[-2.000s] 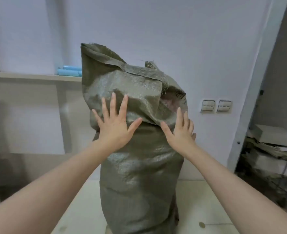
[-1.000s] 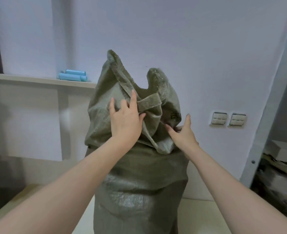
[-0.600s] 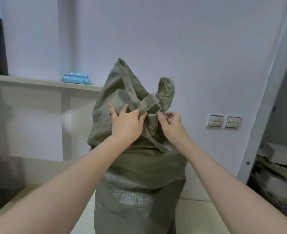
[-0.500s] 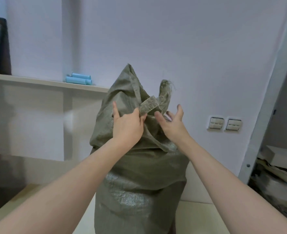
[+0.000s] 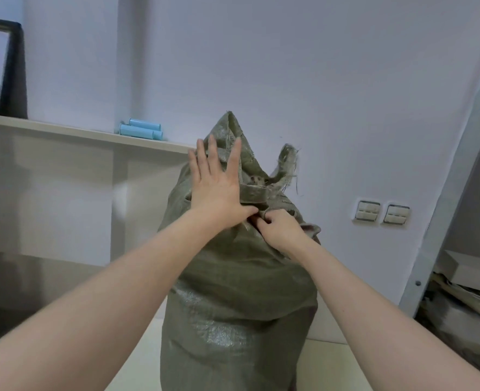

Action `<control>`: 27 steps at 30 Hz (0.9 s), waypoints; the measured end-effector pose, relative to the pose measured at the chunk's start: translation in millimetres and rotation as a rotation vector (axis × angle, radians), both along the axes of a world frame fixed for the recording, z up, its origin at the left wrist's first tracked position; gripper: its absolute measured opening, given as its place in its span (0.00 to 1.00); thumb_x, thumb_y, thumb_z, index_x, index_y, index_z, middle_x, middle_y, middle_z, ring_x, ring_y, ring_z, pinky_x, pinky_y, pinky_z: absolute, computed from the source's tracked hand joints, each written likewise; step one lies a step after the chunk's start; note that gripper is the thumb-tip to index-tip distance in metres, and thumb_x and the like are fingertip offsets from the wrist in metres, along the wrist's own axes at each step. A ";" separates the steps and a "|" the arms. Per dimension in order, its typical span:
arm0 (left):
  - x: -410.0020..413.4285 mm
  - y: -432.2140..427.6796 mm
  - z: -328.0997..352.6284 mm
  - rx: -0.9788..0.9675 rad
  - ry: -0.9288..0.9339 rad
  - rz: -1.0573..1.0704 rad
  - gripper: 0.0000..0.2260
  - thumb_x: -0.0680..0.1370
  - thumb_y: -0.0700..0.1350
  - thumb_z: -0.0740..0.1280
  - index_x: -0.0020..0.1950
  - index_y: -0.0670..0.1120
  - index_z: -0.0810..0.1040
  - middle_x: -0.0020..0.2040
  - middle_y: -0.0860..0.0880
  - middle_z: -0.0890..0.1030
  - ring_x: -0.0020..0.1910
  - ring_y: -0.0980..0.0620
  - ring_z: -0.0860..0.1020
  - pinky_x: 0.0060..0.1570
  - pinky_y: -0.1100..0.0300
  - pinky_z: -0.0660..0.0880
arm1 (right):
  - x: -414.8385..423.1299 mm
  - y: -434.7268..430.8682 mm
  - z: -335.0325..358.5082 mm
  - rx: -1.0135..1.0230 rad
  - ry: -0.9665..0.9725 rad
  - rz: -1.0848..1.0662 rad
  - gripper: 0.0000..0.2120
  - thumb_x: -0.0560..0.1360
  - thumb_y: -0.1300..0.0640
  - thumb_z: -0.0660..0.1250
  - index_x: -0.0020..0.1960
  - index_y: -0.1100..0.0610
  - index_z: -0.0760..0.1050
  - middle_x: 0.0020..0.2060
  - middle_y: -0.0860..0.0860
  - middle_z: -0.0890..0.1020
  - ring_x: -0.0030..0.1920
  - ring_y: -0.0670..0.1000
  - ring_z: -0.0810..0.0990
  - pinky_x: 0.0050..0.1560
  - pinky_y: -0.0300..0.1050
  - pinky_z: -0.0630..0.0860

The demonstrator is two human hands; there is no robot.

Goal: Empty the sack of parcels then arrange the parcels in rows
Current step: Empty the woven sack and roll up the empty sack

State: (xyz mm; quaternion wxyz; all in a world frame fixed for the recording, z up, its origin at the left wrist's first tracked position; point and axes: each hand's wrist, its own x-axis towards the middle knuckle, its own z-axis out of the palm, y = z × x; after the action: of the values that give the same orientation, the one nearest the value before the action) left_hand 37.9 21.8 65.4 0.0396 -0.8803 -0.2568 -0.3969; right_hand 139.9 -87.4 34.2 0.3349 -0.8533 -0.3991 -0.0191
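Sack (image 5: pixel 239 292) stands upright right in front of you on a pale surface, its base cut off by the frame edge. The woven cloth is slack at the neck and bulging below, so it is probably heavy and will slump. Your right hand (image 5: pixel 278 225) pinches a fold at the neck. Your left hand (image 5: pixel 216 190) lies flat on the upper cloth, fingers spread. Take hold at the bunched mouth or the frayed corner (image 5: pixel 288 165). The parcels are hidden inside, and a speckled patch in the mouth is unreadable. Beyond, blue tubes (image 5: pixel 141 130) lie on a shelf (image 5: pixel 64 131).

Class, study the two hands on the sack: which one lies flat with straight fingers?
The left hand, its fingers straight and spread against the top of the sack. The right hand is curled instead, pinching a fold of the fabric.
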 end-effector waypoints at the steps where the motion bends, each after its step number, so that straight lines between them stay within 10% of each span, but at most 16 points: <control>1: 3.3 4.0 6.1 -0.030 0.063 0.010 0.61 0.65 0.72 0.69 0.76 0.51 0.27 0.77 0.34 0.34 0.76 0.34 0.33 0.71 0.37 0.31 | 2.1 -1.0 -1.0 0.000 -0.036 0.014 0.22 0.79 0.43 0.61 0.29 0.51 0.71 0.32 0.50 0.71 0.39 0.52 0.67 0.45 0.51 0.69; 8: 19.7 7.7 1.5 -0.039 0.201 -0.107 0.51 0.74 0.64 0.66 0.78 0.45 0.33 0.63 0.46 0.79 0.75 0.50 0.65 0.73 0.39 0.32 | 8.7 -18.1 6.4 0.229 -0.110 -0.089 0.20 0.74 0.37 0.66 0.37 0.53 0.70 0.36 0.48 0.75 0.37 0.49 0.74 0.38 0.46 0.69; 13: 14.7 7.1 -4.9 -0.025 0.091 -0.111 0.40 0.78 0.60 0.64 0.80 0.46 0.45 0.51 0.49 0.83 0.66 0.46 0.74 0.77 0.47 0.38 | 23.1 -17.5 21.5 0.520 0.124 -0.094 0.42 0.71 0.45 0.73 0.76 0.52 0.53 0.74 0.53 0.60 0.71 0.53 0.65 0.71 0.54 0.64; 15: 10.8 6.1 -5.6 -0.115 0.020 -0.135 0.40 0.79 0.58 0.64 0.80 0.45 0.45 0.50 0.46 0.84 0.72 0.43 0.68 0.76 0.51 0.40 | 24.3 -8.4 23.1 0.520 0.185 0.008 0.37 0.74 0.51 0.71 0.76 0.52 0.56 0.71 0.50 0.68 0.68 0.50 0.69 0.68 0.51 0.68; 18: 4.8 6.3 -9.9 -0.160 -0.050 -0.130 0.39 0.79 0.58 0.63 0.80 0.43 0.47 0.46 0.45 0.83 0.74 0.43 0.64 0.76 0.54 0.40 | 15.6 7.7 16.4 0.471 0.085 -0.021 0.07 0.78 0.56 0.62 0.51 0.51 0.80 0.48 0.52 0.85 0.47 0.52 0.80 0.49 0.48 0.76; 22: 1.3 5.6 -20.3 -0.116 -0.033 -0.097 0.39 0.79 0.59 0.62 0.80 0.44 0.45 0.55 0.45 0.81 0.70 0.44 0.70 0.77 0.51 0.38 | 0.3 15.7 5.6 0.539 0.067 0.022 0.07 0.76 0.62 0.61 0.47 0.56 0.77 0.36 0.51 0.81 0.36 0.53 0.78 0.42 0.48 0.75; 27: -3.4 -2.0 -20.9 -0.094 -0.093 -0.093 0.36 0.80 0.55 0.63 0.80 0.45 0.49 0.46 0.46 0.83 0.59 0.46 0.78 0.77 0.52 0.40 | -1.7 -2.6 13.7 0.486 0.154 0.212 0.32 0.75 0.56 0.69 0.74 0.54 0.57 0.53 0.43 0.78 0.47 0.40 0.79 0.40 0.27 0.75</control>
State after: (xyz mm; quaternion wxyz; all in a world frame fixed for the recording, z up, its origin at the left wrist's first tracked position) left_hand 34.5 19.8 44.6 -0.0323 -0.8728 -0.2357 -0.4262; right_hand 138.2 -90.0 47.8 0.5594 -0.7001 -0.4435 -0.0143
